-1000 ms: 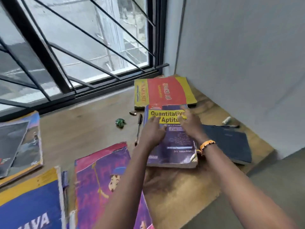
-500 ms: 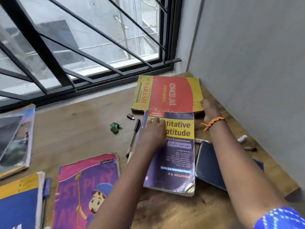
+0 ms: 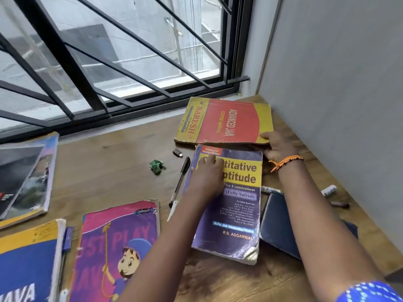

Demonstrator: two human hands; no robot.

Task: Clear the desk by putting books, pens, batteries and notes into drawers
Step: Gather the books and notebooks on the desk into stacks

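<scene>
Books cover the wooden desk point(image 3: 122, 166). The red book point(image 3: 226, 125) lies flat at the far right corner, near the wall. The purple book point(image 3: 235, 205) lies just near of it, their edges almost touching.

Right hand point(image 3: 275, 147): it grips the near right corner of the red book, thumb on the cover, fingers apparently under the edge. Left hand point(image 3: 207, 177): it lies spread flat on the purple book and grasps nothing.

Hazards:
- A one-corner grip can let the worn red book sag, bend or slip when lifted.
- The black pen point(image 3: 180, 182) lies just left of the purple book. Sliding that book can roll the pen away.
- The blue notebook point(image 3: 281, 223) lies partly under the right forearm. A drawn-back arm can drag it toward the desk edge.

No drawer is in view.
</scene>
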